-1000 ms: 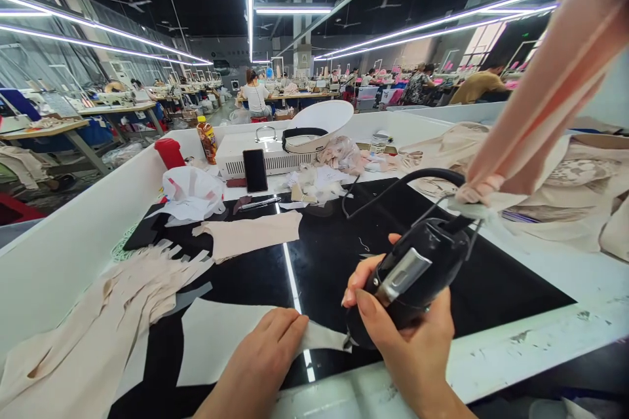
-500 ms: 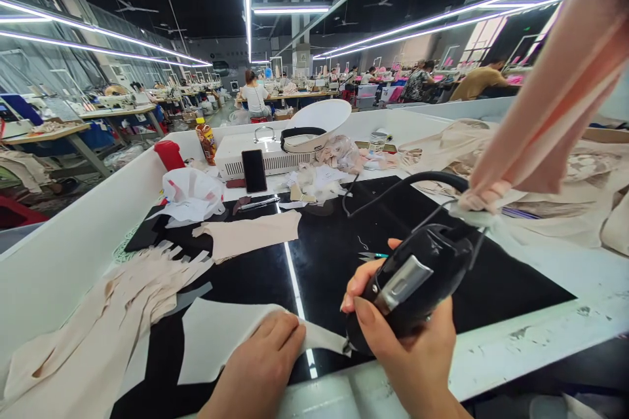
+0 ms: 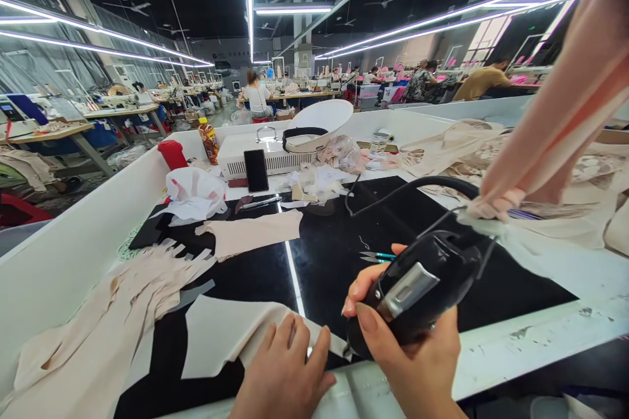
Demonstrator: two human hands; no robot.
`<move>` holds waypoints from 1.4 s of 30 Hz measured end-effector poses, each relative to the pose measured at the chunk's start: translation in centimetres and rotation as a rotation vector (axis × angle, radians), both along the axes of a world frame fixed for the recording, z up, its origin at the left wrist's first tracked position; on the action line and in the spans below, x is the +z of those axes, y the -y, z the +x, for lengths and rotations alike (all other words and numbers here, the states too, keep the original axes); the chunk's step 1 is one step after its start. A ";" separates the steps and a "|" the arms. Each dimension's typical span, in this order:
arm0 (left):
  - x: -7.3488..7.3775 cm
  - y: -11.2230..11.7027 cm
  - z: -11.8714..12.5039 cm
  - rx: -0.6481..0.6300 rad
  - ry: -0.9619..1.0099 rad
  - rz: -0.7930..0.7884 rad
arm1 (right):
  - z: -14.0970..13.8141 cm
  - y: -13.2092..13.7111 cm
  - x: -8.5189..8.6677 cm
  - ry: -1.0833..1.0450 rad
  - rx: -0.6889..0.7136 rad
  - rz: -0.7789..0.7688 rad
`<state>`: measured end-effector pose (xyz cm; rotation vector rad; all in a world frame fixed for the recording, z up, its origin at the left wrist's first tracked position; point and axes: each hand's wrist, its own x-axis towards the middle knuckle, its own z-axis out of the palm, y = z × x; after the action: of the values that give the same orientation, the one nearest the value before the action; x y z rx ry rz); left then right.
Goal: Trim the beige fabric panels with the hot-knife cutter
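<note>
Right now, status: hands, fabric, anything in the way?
Left hand, fingers spread, on pale fabric panel. Right hand gripping black corded power tool, tip at panel's narrow end. Teal-handled snips just beyond right hand, partly hidden, clear of panel.

Large, dim sewing workshop with a dark, high ceiling (image 3: 206, 6). Long, bright white tube lights (image 3: 249, 0) run toward the far end, and a shorter white tube light (image 3: 293, 10) hangs crosswise. Ceiling fans (image 3: 133, 8) hang among them. A square, pale pillar (image 3: 304, 65) stands mid-room before a grey back wall (image 3: 270, 49). Pleated grey sheeting (image 3: 29, 65) covers the left side; at right, daylight whitens a tall window (image 3: 489, 36). Wooden-topped sewing tables (image 3: 63, 131) line the left, beside a cluttered grey floor aisle (image 3: 219, 116). Nearest is a white bench with raised sides (image 3: 98, 229).
</note>
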<state>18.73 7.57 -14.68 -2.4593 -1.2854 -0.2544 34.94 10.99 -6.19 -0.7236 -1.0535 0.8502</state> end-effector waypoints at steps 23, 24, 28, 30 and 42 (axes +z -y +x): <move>-4.9 0.4 0.9 -0.002 0.110 0.411 | 1.1 -1.4 -0.1 -0.009 0.056 0.101; -5.0 0.4 0.9 -0.001 0.103 0.420 | 1.1 -1.9 -0.1 -0.009 0.059 0.122; -5.2 0.4 1.2 0.022 0.150 0.454 | 0.4 -3.5 -0.4 -0.017 0.085 0.122; -5.4 0.4 1.3 0.030 0.180 0.456 | -0.1 -3.8 -0.7 -0.010 0.112 0.116; -5.1 0.7 1.2 0.011 0.185 0.336 | -1.0 -3.6 -0.7 -0.022 0.168 0.128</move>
<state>19.98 6.85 -19.76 -2.1817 -1.2126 -0.6527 33.97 14.63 -6.92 -0.5222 -1.1502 0.9231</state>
